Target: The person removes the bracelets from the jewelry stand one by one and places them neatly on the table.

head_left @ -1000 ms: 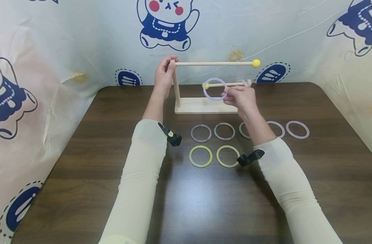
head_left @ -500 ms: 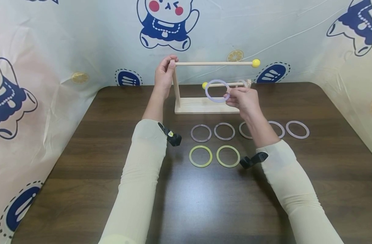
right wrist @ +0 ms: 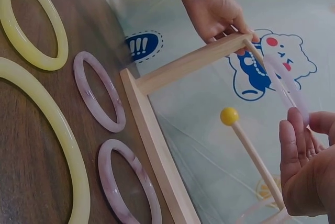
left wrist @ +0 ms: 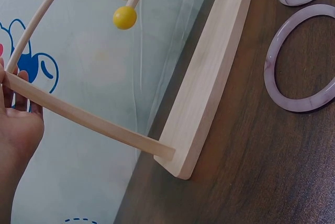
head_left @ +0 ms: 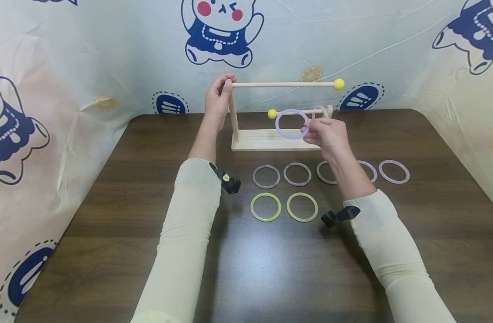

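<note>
My left hand (head_left: 217, 101) grips the top corner of a wooden bangle stand (head_left: 270, 141), where the upright post (head_left: 233, 114) meets the upper bar (head_left: 282, 84). Between thumb and fingers, my right hand (head_left: 329, 137) pinches the edge of a lavender bangle (head_left: 290, 136), held up in front of the stand. In the head view this bangle overlaps the lower bar, just right of its yellow end ball (head_left: 272, 114). A pale bangle (right wrist: 251, 214) hangs at the inner end of the lower bar, partly hidden behind my right hand in the head view.
A row of several purplish bangles (head_left: 266, 187) lies on the dark wooden table (head_left: 109, 251) before the stand, partly covered by my right forearm. Nearer are two yellow-green bangles (head_left: 266, 220). A yellow ball (head_left: 339, 84) caps the upper bar. Printed cloth surrounds the table.
My right hand has drifted slightly right and down with the lavender bangle, which no longer overlaps the lower yellow ball. The left hand and stand stay still.
</note>
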Demonstrator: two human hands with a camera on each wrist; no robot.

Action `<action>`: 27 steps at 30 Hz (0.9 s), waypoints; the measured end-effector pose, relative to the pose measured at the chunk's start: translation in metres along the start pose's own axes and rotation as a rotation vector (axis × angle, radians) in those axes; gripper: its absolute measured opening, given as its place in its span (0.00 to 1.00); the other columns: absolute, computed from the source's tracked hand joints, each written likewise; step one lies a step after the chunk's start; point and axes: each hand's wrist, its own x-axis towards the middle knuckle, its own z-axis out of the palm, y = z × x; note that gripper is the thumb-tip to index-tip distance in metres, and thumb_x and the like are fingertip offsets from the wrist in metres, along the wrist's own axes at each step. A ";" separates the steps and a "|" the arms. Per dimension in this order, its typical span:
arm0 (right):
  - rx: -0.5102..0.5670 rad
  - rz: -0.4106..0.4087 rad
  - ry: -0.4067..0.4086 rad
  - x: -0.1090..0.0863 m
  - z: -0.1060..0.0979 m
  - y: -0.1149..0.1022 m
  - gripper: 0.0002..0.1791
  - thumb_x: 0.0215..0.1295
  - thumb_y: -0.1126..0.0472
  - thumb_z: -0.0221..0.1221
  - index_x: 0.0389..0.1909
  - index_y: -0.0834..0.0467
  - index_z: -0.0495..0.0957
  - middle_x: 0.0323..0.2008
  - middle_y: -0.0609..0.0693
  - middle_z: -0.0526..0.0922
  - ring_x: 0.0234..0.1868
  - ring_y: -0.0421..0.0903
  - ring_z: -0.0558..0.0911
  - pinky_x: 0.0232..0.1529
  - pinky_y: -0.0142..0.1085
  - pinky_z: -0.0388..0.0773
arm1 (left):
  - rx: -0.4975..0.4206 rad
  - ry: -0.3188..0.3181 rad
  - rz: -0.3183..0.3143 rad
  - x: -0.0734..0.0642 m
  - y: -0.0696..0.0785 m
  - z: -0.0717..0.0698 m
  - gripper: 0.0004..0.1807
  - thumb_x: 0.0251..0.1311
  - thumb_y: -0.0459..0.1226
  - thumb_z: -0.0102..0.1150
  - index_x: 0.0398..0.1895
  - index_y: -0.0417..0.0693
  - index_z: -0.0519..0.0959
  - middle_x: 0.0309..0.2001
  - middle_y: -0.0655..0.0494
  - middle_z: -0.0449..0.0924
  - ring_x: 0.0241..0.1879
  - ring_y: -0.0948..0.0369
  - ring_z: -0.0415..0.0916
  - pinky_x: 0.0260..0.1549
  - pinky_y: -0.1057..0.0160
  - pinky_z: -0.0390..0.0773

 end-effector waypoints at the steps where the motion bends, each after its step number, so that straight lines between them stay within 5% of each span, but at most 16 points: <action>1: 0.004 0.002 -0.001 -0.001 -0.001 0.000 0.08 0.57 0.73 0.59 0.21 0.64 0.82 0.17 0.53 0.81 0.17 0.42 0.81 0.22 0.32 0.78 | 0.002 0.000 0.001 0.000 0.000 0.000 0.14 0.65 0.40 0.48 0.49 0.45 0.75 0.50 0.54 0.76 0.52 0.60 0.67 0.48 0.71 0.65; 27: 0.055 0.011 -0.004 -0.012 -0.021 -0.004 0.10 0.55 0.76 0.55 0.19 0.66 0.81 0.16 0.55 0.81 0.15 0.41 0.79 0.18 0.31 0.76 | -0.002 -0.005 0.002 -0.001 0.000 0.000 0.14 0.65 0.40 0.48 0.49 0.46 0.75 0.51 0.54 0.75 0.56 0.54 0.65 0.49 0.70 0.65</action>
